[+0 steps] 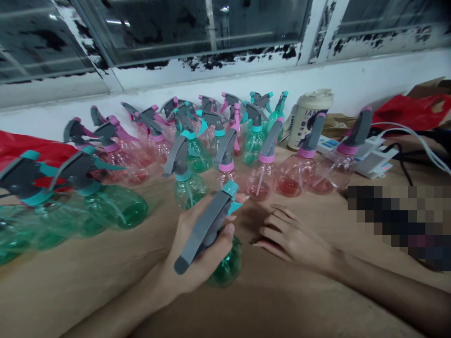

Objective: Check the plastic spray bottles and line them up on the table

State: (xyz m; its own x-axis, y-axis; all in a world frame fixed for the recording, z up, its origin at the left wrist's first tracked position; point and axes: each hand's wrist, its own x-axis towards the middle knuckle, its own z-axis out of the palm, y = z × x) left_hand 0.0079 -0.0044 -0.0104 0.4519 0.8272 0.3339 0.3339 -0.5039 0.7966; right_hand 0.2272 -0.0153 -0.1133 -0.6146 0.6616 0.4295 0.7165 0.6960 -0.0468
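My left hand [179,256] is wrapped round the neck of a green spray bottle [228,268] with a grey and turquoise trigger head. Its fingers hide most of the bottle's neck. To the right, my right hand [291,237] rests on the wooden table [268,300], holding nothing, its fingers slightly bent and apart. Just beyond my left hand stands another green spray bottle [188,188] with a turquoise collar. Pink-collared bottles, including a pink spray bottle [260,180], form a row behind my right hand.
More pink and green bottles crowd toward the wall [148,91]; several green bottles [116,206] stand at left. A cream coffee cup [306,122], a white power strip [375,159] with cables and a red plastic bag [412,110] are at right. Another red bag [31,145] lies left.
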